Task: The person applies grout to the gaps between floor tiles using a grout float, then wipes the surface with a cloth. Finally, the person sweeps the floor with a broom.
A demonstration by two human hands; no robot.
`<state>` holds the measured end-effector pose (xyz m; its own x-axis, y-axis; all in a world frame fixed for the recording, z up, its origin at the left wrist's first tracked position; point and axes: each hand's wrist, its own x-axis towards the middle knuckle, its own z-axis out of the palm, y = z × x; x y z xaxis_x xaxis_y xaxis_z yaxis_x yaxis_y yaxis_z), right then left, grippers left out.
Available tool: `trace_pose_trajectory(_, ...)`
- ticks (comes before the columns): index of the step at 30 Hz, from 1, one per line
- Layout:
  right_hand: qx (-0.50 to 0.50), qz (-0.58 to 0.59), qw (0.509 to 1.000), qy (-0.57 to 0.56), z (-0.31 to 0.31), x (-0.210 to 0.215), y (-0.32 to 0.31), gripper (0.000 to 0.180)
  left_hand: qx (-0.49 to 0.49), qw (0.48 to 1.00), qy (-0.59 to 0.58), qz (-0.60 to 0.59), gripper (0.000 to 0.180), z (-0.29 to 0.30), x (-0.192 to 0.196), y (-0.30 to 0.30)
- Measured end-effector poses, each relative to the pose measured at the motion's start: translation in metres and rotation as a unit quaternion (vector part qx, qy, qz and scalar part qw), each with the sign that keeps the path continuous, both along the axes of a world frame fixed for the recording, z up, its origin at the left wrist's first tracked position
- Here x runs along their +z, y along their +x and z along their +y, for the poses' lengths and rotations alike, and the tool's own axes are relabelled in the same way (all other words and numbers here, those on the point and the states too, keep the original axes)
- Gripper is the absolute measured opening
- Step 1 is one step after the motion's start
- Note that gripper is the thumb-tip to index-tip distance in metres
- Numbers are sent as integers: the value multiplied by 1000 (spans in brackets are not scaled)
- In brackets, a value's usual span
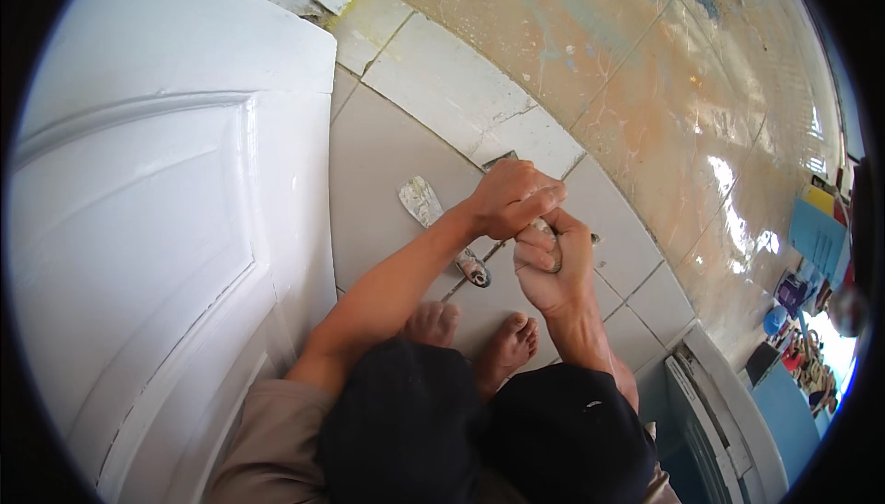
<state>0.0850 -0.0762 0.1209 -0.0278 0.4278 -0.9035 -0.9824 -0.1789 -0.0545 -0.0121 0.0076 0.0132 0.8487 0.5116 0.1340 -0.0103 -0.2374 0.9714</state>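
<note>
My left hand (521, 198) is closed, its fingers meeting those of my right hand (558, 269) just below it. A dark, flat metal blade (501, 160) sticks out past the left knuckles. Between the fingers of my closed right hand shows a pale, smeared, rounded handle (550, 244). Whether blade and handle belong to one tool is hidden by the hands. Beside my left forearm a putty knife (420, 201) lies on the tiled floor, its blade caked with white and its handle (474, 270) toward my feet.
A white panelled door (166, 200) stands close on the left. Beyond the pale floor tiles (378, 158) runs a row of white tiles (452, 80), then a stained, glossy tan floor (572, 34). My bare feet (507, 349) are below my hands. Blue furniture (819, 237) and clutter stand at the right.
</note>
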Motion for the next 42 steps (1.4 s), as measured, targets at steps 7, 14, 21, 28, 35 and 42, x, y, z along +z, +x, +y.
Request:
trace_pose_trajectory(7,-37,31,999,13,15,0,0,14,48,997,51,5,43,8,-5,6)
trace_pose_trajectory(14,-105,73,992,5,36,2,3,19,56,985,123,-106,38,30,-18,10)
trace_pose_trajectory(21,-82,34,995,40,4,-5,21,19,-22,997,74,22,50,16,5,27)
trace_pose_trajectory(28,-56,17,998,9,-3,2,18,19,-4,1000,10,3,47,-1,-3,24)
trace_pose_trajectory(35,-92,82,991,59,24,-5,45,21,58,984,143,-95,38,43,-22,59)
trace_pose_trajectory(42,-99,95,988,70,18,-13,46,22,62,978,184,-74,41,34,-19,50)
